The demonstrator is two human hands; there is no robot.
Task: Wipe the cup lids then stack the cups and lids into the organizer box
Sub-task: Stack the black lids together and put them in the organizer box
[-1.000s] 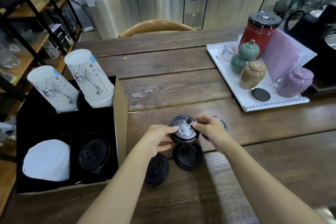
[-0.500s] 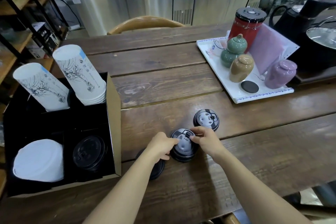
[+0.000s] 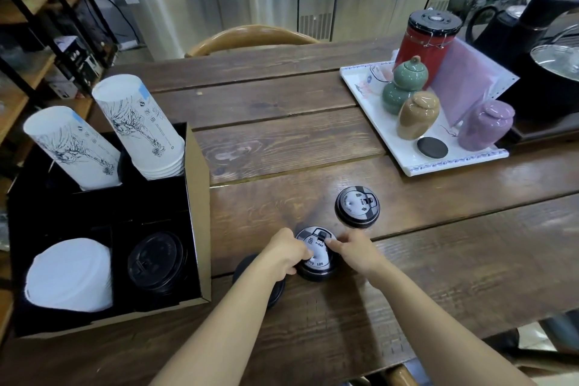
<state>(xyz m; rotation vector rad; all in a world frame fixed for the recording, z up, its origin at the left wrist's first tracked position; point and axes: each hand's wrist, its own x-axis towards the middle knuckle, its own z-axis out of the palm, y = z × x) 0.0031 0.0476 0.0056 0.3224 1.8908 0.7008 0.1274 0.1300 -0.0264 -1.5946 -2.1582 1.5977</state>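
Observation:
A small stack of black cup lids (image 3: 317,255) rests on the wooden table. My left hand (image 3: 285,252) grips its left side and my right hand (image 3: 352,247) grips its right side. Another black lid pile (image 3: 357,205) sits just behind it, untouched. A further black lid (image 3: 275,290) lies partly hidden under my left forearm. At the left stands the black organizer box (image 3: 197,197), holding two stacks of white printed cups (image 3: 147,127) (image 3: 72,147), a pile of black lids (image 3: 156,262) and a white stack (image 3: 70,274).
A white tray (image 3: 372,122) at the back right carries green, tan and purple ceramic jars and a red canister (image 3: 423,42). A black kettle and a pot stand at the far right. A wooden chair back (image 3: 250,36) sits behind the table.
The lid held in both hands came down onto the lid lying on the table and now sits stacked on it. The camera view shifted, and the rear lid pile came into sight.

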